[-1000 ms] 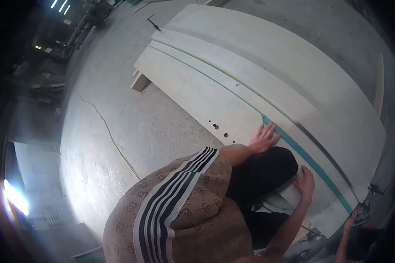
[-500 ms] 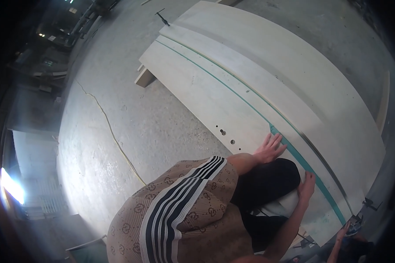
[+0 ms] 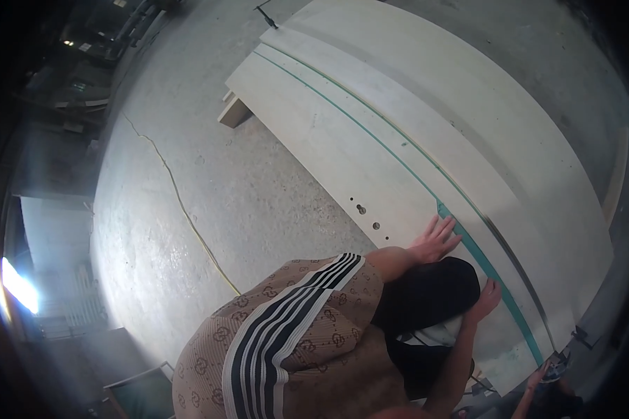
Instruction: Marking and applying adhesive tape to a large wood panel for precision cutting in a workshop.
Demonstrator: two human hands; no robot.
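Note:
A long curved pale panel (image 3: 314,133) slants across the view with a green tape strip (image 3: 482,258) along it, thin toward the far end and wider near my hands. My left hand (image 3: 435,241) lies open on the panel, fingers spread, its fingertips at the edge of the wide green part. Farther down the strip, my right hand (image 3: 486,300) has its fingers curled together at the tape's near edge. Whatever sits between those fingertips is too small to make out. My dark-clothed knee (image 3: 433,293) is between my two arms.
Another person's hand (image 3: 536,377) is at the panel's lower right end, beside a clamp (image 3: 581,338). A second clamp (image 3: 267,18) grips the far end. A wooden support block (image 3: 234,113) shows under the panel. A yellow cord (image 3: 178,199) runs over the concrete floor (image 3: 147,230).
The view has shifted slightly, so the panel sits a little differently in it. My right hand has bent more at the wrist near the tape edge. My left hand stays spread on the panel.

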